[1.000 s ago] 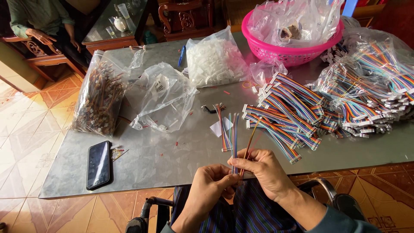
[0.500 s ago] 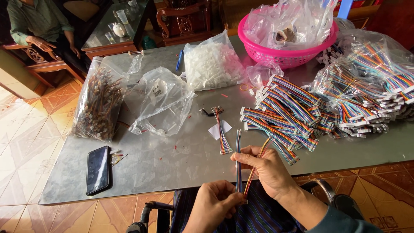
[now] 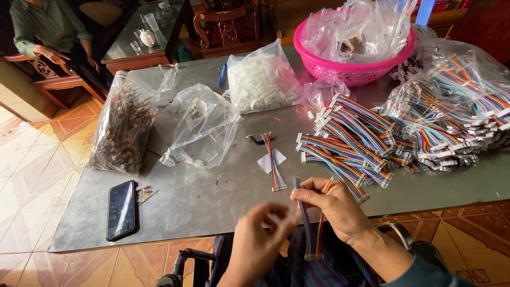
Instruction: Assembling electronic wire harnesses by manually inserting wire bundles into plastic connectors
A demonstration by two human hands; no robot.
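Two hands working a strip of rainbow ribbon cable at the near edge of the bench.

At lower centre, the right hand (image 3: 340,210) pinches the ribbon cable (image 3: 307,226) near its top, fingers closed on it; the cable hangs below the bench (image 3: 212,196) edge. The left hand (image 3: 263,236), blurred, has fingers curled just beside the cable; whether it grips cannot be told. A black phone (image 3: 121,209) lies lower left.

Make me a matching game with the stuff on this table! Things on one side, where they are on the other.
Things:
1. phone
2. pink basket
3. thin wires
4. blue pen

Places:
A. pinched in the right hand
B. far edge, holding plastic bags
C. near left corner, lying flat
D. beside the bag of white parts

Pairs: 1-C, 2-B, 3-A, 4-D
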